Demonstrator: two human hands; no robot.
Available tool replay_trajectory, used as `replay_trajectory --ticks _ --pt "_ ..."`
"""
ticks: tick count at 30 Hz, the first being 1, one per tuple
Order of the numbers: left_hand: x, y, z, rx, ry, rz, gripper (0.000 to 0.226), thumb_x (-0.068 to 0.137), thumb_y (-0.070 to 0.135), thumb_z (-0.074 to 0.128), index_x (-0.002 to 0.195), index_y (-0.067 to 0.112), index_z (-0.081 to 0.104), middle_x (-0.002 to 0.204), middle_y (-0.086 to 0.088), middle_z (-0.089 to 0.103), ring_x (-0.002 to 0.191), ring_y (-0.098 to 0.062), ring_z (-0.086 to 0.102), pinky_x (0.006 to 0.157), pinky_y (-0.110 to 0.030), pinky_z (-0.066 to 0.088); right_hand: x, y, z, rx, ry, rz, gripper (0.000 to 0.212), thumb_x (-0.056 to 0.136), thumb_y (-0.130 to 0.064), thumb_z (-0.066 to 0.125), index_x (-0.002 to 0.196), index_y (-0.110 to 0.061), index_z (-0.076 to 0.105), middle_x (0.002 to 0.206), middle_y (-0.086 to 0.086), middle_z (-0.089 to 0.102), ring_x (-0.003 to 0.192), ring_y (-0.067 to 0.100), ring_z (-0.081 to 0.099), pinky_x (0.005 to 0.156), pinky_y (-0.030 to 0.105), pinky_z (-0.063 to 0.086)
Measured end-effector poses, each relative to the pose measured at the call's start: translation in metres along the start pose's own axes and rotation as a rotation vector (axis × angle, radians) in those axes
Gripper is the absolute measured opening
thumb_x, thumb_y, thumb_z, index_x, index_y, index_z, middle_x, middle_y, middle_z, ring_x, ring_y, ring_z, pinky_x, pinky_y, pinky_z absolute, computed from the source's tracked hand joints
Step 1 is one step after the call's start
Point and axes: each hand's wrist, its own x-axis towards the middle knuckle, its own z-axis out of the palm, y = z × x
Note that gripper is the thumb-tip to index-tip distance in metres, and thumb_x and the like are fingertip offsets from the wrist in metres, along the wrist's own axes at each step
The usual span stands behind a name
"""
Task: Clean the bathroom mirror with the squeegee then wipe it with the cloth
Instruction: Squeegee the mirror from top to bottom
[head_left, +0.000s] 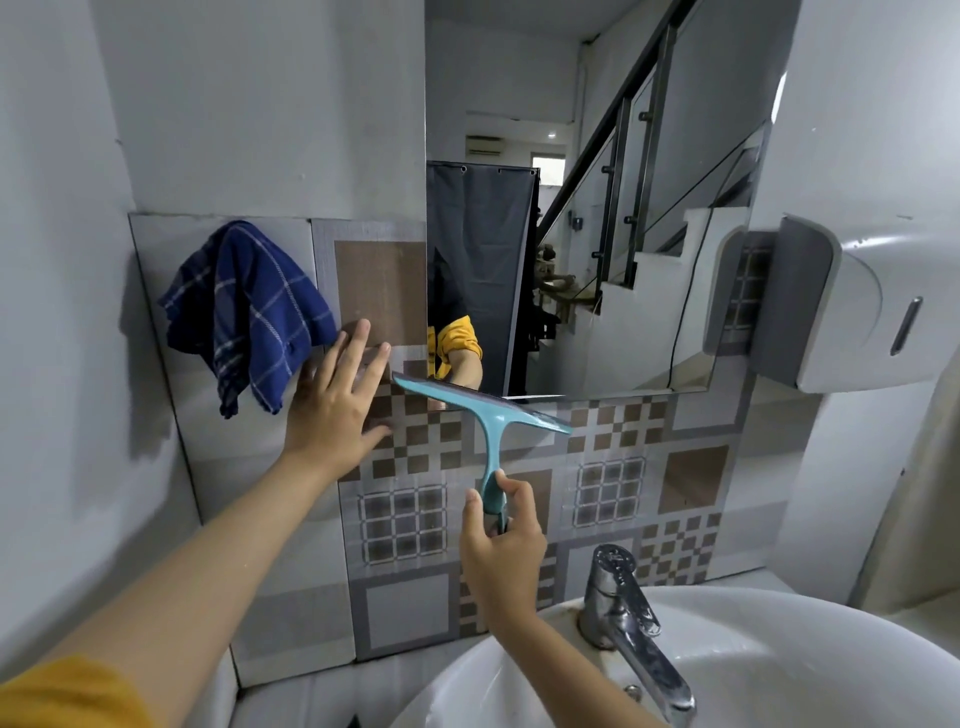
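The mirror (571, 208) hangs on the wall above the sink and reflects a staircase and a dark curtain. My right hand (501, 545) grips the handle of a teal squeegee (491, 415), whose blade lies tilted along the mirror's bottom-left edge. My left hand (337, 400) rests flat on the tiled wall with fingers spread, just left of the mirror. A blue checked cloth (249, 312) hangs on the wall next to my left hand's fingertips; whether they touch it is unclear.
A white sink (779, 670) with a chrome tap (628, 618) sits below right. A white paper dispenser (831, 306) juts from the right wall beside the mirror. Patterned grey and brown tiles (613, 467) cover the wall under the mirror.
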Motion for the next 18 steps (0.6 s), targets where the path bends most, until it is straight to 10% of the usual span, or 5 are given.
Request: replay_trajectory --ticks 12,18 --pt "-0.003 -0.002 -0.004 -0.023 -0.060 -0.007 0.112 0.054 0.037 0.086 0.145 0.015 0.024 0.155 -0.013 0.011 0.140 -0.036 0.017 0.109 -0.055 0.022 0.012 0.003 -0.041 -0.239 -0.134 -0.126 0.021 0.087 -0.020 0.067 0.105 -0.023 0.057 0.071 -0.010 0.062 0.054 0.021 0.057 0.048 0.042 0.054" --pt "-0.006 0.015 -0.016 -0.211 -0.079 0.006 0.105 0.063 0.053 0.075 0.145 0.016 0.020 0.155 -0.009 0.015 0.140 -0.032 0.018 0.109 -0.049 0.023 0.017 -0.009 -0.072 -0.414 -0.268 -0.135 0.030 0.087 -0.027 0.068 0.115 -0.022 0.058 0.094 -0.012 0.064 0.069 0.003 0.062 0.062 0.025 0.058"
